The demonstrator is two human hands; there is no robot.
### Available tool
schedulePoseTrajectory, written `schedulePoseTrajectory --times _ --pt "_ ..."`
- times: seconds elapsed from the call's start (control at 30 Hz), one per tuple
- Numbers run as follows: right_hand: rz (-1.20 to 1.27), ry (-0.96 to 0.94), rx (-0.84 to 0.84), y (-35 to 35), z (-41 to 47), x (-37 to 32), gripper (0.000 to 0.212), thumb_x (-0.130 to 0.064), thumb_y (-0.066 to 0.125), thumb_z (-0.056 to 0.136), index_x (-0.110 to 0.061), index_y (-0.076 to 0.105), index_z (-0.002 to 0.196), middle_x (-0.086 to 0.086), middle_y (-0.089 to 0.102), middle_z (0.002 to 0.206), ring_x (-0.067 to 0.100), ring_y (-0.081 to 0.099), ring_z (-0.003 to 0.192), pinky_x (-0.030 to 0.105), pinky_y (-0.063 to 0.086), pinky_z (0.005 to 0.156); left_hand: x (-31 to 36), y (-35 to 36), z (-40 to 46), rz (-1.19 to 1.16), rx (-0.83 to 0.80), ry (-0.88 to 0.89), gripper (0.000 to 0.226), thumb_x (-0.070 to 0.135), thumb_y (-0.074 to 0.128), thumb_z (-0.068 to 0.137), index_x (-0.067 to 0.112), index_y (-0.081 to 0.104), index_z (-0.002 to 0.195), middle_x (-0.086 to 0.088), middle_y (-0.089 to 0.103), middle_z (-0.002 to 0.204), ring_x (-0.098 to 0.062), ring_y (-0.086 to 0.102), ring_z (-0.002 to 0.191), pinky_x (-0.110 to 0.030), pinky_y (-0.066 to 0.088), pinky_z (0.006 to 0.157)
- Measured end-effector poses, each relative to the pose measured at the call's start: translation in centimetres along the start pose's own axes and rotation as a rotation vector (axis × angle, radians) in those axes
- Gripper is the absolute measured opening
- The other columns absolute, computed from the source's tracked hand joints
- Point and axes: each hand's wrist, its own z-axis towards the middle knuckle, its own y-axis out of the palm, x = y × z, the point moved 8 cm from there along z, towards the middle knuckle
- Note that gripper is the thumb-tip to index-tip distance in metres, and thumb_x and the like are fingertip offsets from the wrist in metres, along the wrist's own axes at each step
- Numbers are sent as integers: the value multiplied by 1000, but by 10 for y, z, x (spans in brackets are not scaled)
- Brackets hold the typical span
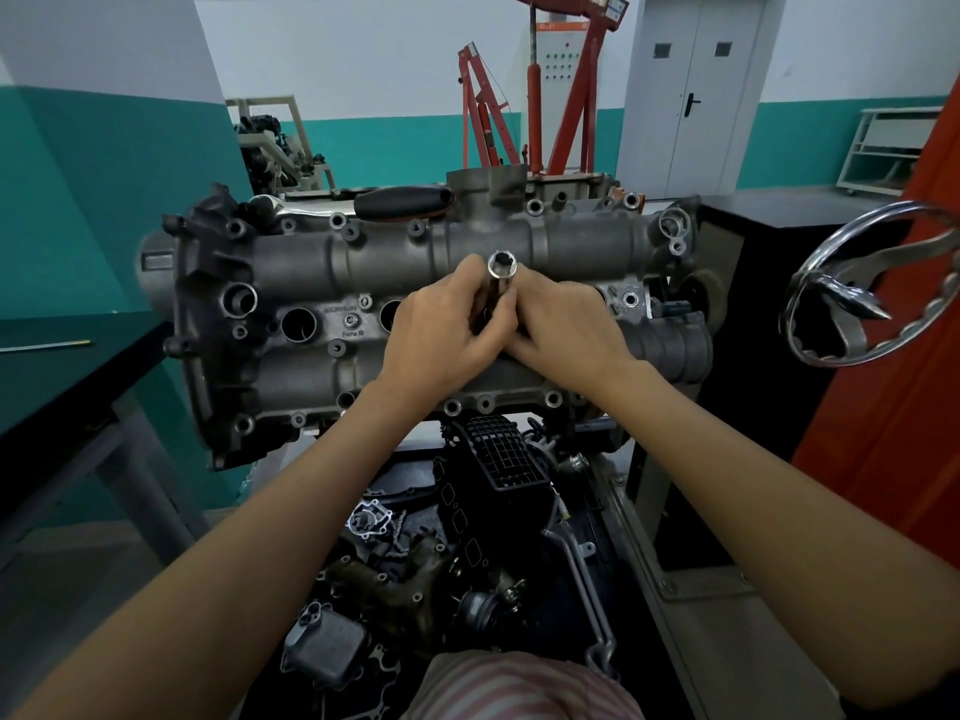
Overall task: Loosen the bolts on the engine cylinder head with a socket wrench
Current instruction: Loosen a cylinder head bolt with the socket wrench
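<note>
The engine cylinder head (363,283), a long grey casting, lies across the middle of the head view on its stand, with round bores and bolt holes along its top face. Behind it, across the room, stand red hoist frames (540,106) against a white and teal wall, and a grey double door (691,90) is to the right of them. A dark worktop (57,376) runs along the left edge, with a thin rod (47,346) lying on it. At the right, a chromed hand wheel (872,283) stands out beside an orange surface.

Below the casting, a heap of loose engine parts (457,543) lies in a dark tray, among them a black ribbed housing and a grey cooler block.

On the far rim of the casting rests a wrench with a black handle (402,201) and a bright shank, apart from both hands.

Both hands meet over the centre of the casting. The left hand (441,335) curls its fingers around the lower part of a long socket (500,278), which stands nearly upright with its open square drive end facing up. The right hand (566,330) closes in from the other side, fingers bent against the same socket and touching the left hand. Each grip is narrow and holds the socket; its lower end is hidden by the fingers.
</note>
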Motion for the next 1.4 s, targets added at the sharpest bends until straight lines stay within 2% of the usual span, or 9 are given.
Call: schedulePoseTrajectory --times 0.17,0.27,0.37,0.57,0.77,0.97,1.07,1.2,1.4 --pt "11 5 8 -2 -1 1 34 -42 48 88 -12 60 95 2 67 87 25 61 73 28 33 58 -2 -2 -1 20 34 -17 29 32 54 88 12 51 68 17 33 45 -11 38 45 -20 20 49" --pt "-39 9 -14 -1 -1 1 36 -43 53 87 -10 64 80 8 67 71 29 60 65 27 27 57 -5 1 0 22 13 -8 41 36 56 86 6 54 59 -3 49 44 -23 49 43 -24 27 49" --pt "-62 -2 5 -3 -2 -2 30 -31 57 87 -5 64 75 15 66 69 36 59 59 28 24 55 -2 1 0 7 -1 -1 42 39 56 86 5 52 62 0 46 47 -20 47 45 -28 31 48" --pt "-8 15 6 -1 0 1 40 -42 39 88 -7 53 103 5 63 99 30 58 72 31 32 58 0 0 0 0 -7 3 42 43 38 83 3 48 78 11 36 52 -18 44 49 -30 33 47" --pt "15 18 9 -2 -1 2 32 -44 51 86 -15 63 92 0 66 86 22 61 74 26 30 58 -4 -2 0 14 21 -3 34 35 54 88 27 34 62 17 27 43 -8 34 43 -17 18 46" --pt "-50 5 5 -4 -2 -2 28 -32 54 88 -7 65 82 10 67 78 33 60 65 28 25 56 -3 0 0 -6 19 -15 39 44 47 85 10 49 67 12 32 47 -11 37 46 -25 27 48" --pt "-57 -7 -19 -1 -2 -2 31 -35 47 91 -6 59 95 9 64 92 32 59 71 32 30 57 -1 0 -1 8 2 2 43 44 41 84 3 50 76 9 36 51 -18 45 48 -31 35 47" --pt "16 33 -16 -2 0 0 42 -43 39 88 -7 52 107 4 61 104 29 60 76 38 44 67 0 0 -1 44 12 -1 37 40 42 86 5 50 78 16 32 49 -13 40 49 -28 28 47" --pt "-20 10 12 -7 -2 -2 30 -36 56 86 -8 65 84 8 68 77 30 61 66 26 27 57 -4 -2 -1 26 42 13 34 35 58 87 12 52 61 18 26 45 -5 32 44 -20 22 48"
